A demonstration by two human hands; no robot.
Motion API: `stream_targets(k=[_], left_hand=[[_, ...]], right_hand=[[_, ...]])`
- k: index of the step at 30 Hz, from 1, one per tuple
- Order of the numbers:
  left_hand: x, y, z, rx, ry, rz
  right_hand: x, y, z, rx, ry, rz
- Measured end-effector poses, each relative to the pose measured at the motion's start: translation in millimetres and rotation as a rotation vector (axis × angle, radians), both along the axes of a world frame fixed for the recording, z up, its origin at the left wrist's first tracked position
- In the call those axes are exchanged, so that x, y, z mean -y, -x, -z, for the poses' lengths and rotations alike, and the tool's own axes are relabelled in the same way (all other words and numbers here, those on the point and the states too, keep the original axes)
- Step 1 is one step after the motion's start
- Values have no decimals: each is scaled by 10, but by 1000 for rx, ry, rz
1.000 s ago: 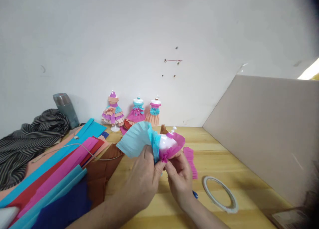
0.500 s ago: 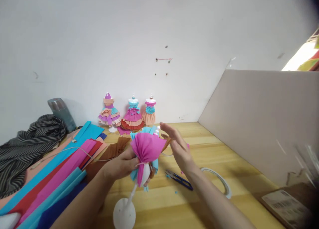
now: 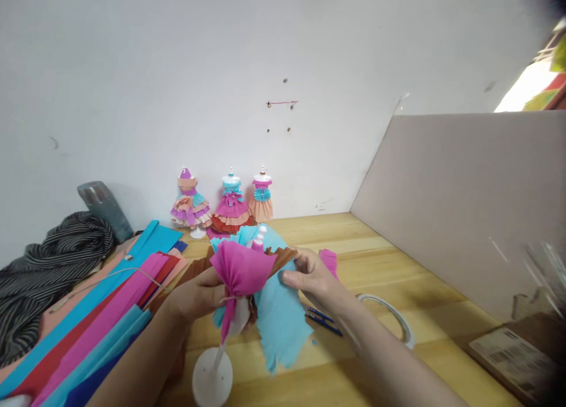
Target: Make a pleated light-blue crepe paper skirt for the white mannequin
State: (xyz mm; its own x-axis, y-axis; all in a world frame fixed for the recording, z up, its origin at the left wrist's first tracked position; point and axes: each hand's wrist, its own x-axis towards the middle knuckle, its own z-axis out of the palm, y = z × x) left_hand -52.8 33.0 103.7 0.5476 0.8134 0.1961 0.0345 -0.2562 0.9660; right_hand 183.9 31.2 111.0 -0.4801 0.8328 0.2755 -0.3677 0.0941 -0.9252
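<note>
My left hand point(image 3: 197, 294) is closed around the waist of a small white mannequin point(image 3: 212, 374) on a round stand, wrapped in pink crepe paper point(image 3: 241, 270). My right hand point(image 3: 312, 280) pinches a pleated light-blue crepe piece point(image 3: 280, 318) and holds it against the mannequin's side; the paper hangs down over the wooden table point(image 3: 398, 265). A brown crepe strip point(image 3: 283, 255) shows behind the mannequin's top.
Three finished paper-dress mannequins point(image 3: 230, 203) stand by the wall. Coloured crepe sheets point(image 3: 101, 312) lie at left, with a striped cloth point(image 3: 48, 265) and a grey bottle point(image 3: 104, 209). Blue scissors point(image 3: 325, 319) and a tape ring point(image 3: 393, 324) lie right of my hands. A beige board point(image 3: 464, 206) walls the right.
The mannequin was turned upright with its stand toward me. My right hand, open and off the paper half a second ago, has closed on the blue piece and drawn it down the side.
</note>
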Motion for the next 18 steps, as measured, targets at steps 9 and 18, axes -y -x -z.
stream_targets(k=[9,18], left_hand=[[169,-150,-383,-262,-223,156],[151,-319,-383,-393,-430,144]], right_hand=[[60,-78,-161,192,-268,294],[196,-148,-360,354,-322,519]])
